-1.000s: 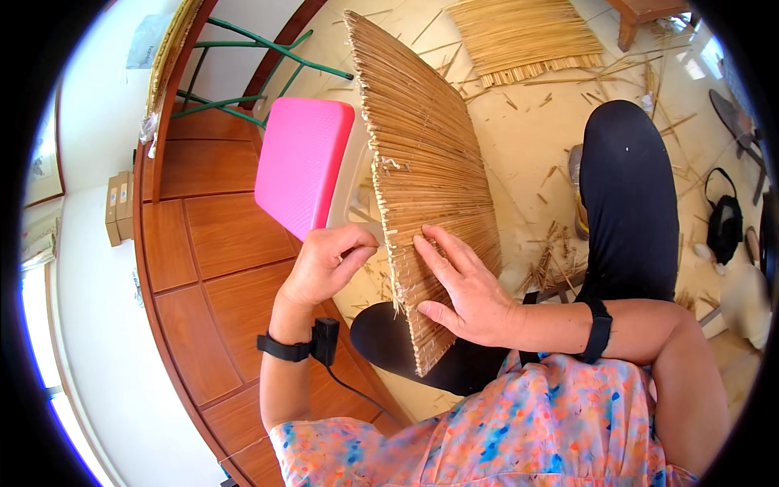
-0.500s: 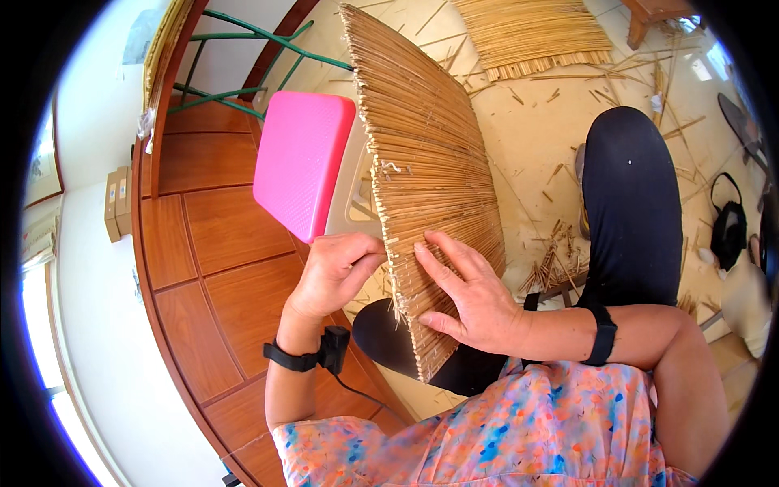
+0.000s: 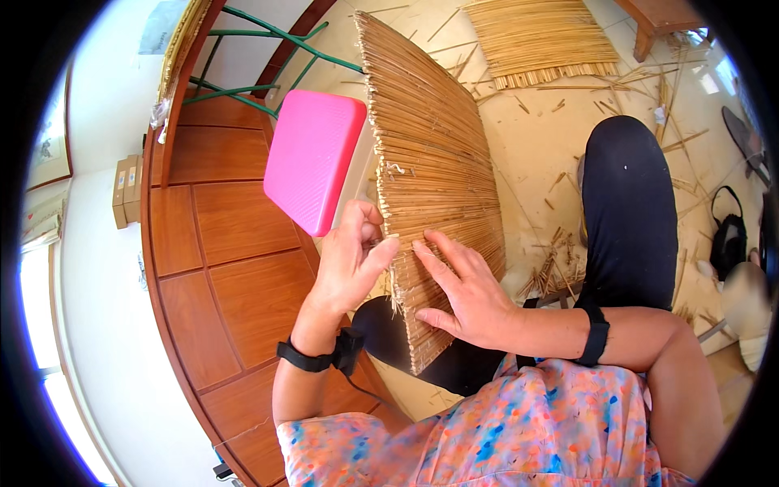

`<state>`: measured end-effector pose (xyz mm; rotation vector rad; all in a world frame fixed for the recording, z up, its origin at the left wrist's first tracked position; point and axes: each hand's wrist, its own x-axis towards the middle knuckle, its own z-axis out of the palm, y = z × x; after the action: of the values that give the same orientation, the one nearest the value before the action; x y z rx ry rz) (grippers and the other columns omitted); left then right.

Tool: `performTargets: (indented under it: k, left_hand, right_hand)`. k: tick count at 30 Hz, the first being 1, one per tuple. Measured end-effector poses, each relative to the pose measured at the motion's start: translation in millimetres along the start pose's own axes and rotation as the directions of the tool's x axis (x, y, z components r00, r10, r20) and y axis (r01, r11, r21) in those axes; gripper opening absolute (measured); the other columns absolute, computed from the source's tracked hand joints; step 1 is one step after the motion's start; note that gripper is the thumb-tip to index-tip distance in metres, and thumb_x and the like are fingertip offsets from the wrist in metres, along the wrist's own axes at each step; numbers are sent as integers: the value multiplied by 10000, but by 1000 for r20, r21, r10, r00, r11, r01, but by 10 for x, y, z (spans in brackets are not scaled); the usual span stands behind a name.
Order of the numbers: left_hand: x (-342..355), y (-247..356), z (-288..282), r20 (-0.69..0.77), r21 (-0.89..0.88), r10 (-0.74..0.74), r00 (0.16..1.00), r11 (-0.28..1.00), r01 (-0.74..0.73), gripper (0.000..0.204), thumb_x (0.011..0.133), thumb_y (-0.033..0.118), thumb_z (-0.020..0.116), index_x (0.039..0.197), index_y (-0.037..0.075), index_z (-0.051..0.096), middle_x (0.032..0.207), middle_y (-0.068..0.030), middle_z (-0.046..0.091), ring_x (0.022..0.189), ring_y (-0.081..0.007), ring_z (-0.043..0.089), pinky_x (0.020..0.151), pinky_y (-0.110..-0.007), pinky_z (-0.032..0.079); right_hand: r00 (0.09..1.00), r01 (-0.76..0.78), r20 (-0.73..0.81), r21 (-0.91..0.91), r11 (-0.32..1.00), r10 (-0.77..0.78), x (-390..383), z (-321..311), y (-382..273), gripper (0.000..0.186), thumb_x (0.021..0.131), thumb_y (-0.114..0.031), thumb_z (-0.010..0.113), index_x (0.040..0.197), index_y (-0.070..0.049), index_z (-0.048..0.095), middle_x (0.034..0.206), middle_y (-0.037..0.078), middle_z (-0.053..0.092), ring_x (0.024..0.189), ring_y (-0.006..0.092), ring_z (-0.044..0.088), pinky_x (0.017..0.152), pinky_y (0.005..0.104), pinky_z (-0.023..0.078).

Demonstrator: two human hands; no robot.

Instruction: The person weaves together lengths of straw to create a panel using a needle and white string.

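**Two hands at the edge of a woven straw mat**

Two bare hands work on one straw mat (image 3: pixel 434 187), a long panel of thin straw stalks bound side by side, which runs from the person's lap up and away toward the top of the view. Its near end rests over the person's dark-clad thigh; its left edge lies against a pink plastic stool (image 3: pixel 312 170).

The left hand (image 3: pixel 350 264) is at the mat's left edge, close to the near end, thumb and fingertips pinched together on the edge stalks or a thin binding there; what exactly sits in the pinch is too small to tell. The right hand (image 3: pixel 462 292) lies flat on the mat's face just beside it, fingers spread and pressing the stalks down, gripping nothing.

Both wrists carry black bands. A second straw mat (image 3: pixel 540 36) lies on the pale floor well beyond, with loose straw scraps (image 3: pixel 560 268) scattered about. A wooden panelled wall (image 3: pixel 219 268) curves along the left, and a green metal frame (image 3: pixel 268 61) stands behind the stool.
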<state>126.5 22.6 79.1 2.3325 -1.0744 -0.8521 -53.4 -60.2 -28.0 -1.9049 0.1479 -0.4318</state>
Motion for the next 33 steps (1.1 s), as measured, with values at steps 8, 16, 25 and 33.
performTargets:
  k: [8,16,25,33]
  left_hand:
    - [6,89,235,-216,171,-9,976,984,47,395,764,179,709,1001,30,430,603,-63,537,510,-176,541,515,-313,453]
    - [19,155,261,-205,189,-35,978,979,75,290,814,26,601,1043,16,422,635,-59,598,549,-78,494,520,-260,416]
    - [-43,180,301,-249,264,-49,967,957,116,332,828,20,609,1112,-4,440,627,-67,582,566,-93,513,541,-278,435]
    - [-29,243,318,-283,240,26,959,970,44,300,844,37,584,1101,-1,435,615,-39,441,564,-127,419,534,-317,380]
  right_hand:
    - [999,29,23,11,1000,-30,-6,-3,64,821,838,-376,686,1486,-80,278,1455,245,286,1295,437,344,1083,515,303]
    - [1000,27,16,25,999,-27,4,-14,100,831,824,-369,705,1486,-94,285,1456,238,284,1293,444,345,1082,518,318]
    - [998,-30,52,3,1000,30,17,-86,57,818,816,-354,721,1493,-175,300,1488,233,252,1318,465,317,1093,512,335]
    - [997,-59,54,61,996,56,-4,-49,40,815,819,-331,719,1496,-175,293,1496,242,233,1326,482,298,1104,509,332]
